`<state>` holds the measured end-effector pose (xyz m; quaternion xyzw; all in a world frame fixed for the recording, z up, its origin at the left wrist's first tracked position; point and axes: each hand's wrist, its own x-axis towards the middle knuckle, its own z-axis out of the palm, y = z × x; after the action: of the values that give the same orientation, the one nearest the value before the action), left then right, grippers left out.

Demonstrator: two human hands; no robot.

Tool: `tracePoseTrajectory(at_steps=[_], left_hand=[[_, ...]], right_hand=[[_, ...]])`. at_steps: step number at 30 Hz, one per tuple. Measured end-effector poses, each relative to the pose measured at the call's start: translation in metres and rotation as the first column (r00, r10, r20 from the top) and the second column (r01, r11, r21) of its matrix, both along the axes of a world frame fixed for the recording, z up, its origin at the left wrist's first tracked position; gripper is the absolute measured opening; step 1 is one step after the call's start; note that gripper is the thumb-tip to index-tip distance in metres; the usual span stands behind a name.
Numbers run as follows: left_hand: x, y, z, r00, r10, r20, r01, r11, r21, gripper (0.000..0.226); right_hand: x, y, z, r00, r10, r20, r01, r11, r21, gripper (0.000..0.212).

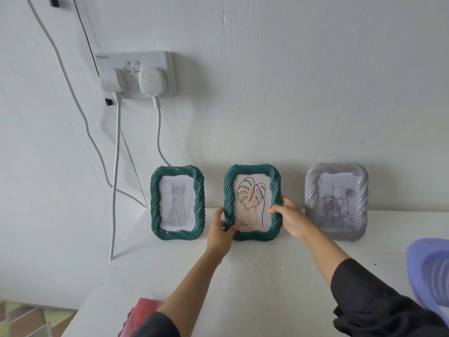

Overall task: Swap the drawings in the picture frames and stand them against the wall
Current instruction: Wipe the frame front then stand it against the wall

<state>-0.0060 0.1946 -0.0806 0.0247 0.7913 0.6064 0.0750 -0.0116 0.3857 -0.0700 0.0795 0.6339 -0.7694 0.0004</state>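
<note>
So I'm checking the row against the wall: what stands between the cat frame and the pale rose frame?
In the head view, the green leaf-drawing frame stands between the cat frame and rose frame, gripped by the left hand and right hand.

On the wall you have a double socket (136, 74) with two white plugs, their cables hanging down. A lilac plastic object (430, 273) sits at your right, a red item (143, 312) near the table's (267, 288) front edge.
</note>
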Motion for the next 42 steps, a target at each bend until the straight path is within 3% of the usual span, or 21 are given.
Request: tracePoseTrajectory(at_steps=[10,18,23,26,29,31,33,36,38,40,42], left_hand=[[0.006,-0.002,0.000,0.999,0.037,0.015,-0.037,0.999,-0.005,0.052],[0.023,-0.004,0.000,0.991,0.128,0.029,-0.128,0.992,-0.012,0.059],[0.042,0.004,0.010,0.949,0.302,-0.091,-0.301,0.953,0.023,0.049],[0.060,0.014,0.021,0.905,0.365,-0.219,-0.355,0.931,0.083,0.044],[0.082,0.028,0.031,0.862,0.343,-0.373,-0.315,0.940,0.134,0.042],[0.096,0.038,0.036,0.864,0.262,-0.429,-0.213,0.964,0.160,0.040],[0.107,0.051,0.042,0.891,0.153,-0.427,-0.086,0.981,0.172,0.038],[0.110,0.073,0.050,0.908,-0.008,-0.420,0.072,0.988,0.138,0.040],[0.108,0.089,0.055,0.920,-0.100,-0.379,0.137,0.988,0.070,0.043],[0.101,0.107,0.056,0.929,-0.184,-0.322,0.193,0.981,-0.002,0.050],[0.091,0.124,0.055,0.935,-0.232,-0.267,0.228,0.973,-0.045,0.058]], right_hand=[[0.018,-0.001,-0.001,0.996,-0.046,0.071,0.038,0.994,0.105,0.022],[0.048,-0.006,-0.010,0.975,-0.165,0.146,0.121,0.955,0.272,0.046],[0.084,-0.005,-0.009,0.956,-0.223,0.191,0.122,0.893,0.434,0.051],[0.108,-0.005,0.001,0.943,-0.235,0.236,0.042,0.788,0.615,0.054],[0.135,-0.011,0.028,0.905,-0.131,0.404,-0.271,0.554,0.787,0.049],[0.149,-0.013,0.053,0.837,-0.030,0.546,-0.498,0.373,0.783,0.043],[0.159,-0.008,0.081,0.793,0.070,0.605,-0.591,0.332,0.735,0.034],[0.159,0.020,0.117,0.937,0.073,0.341,-0.327,0.527,0.784,0.010],[0.154,0.050,0.133,0.994,-0.075,0.077,-0.015,0.611,0.791,0.025],[0.151,0.082,0.137,0.964,-0.228,-0.136,0.243,0.553,0.797,0.031],[0.150,0.110,0.130,0.927,-0.299,-0.226,0.356,0.513,0.781,0.031]])
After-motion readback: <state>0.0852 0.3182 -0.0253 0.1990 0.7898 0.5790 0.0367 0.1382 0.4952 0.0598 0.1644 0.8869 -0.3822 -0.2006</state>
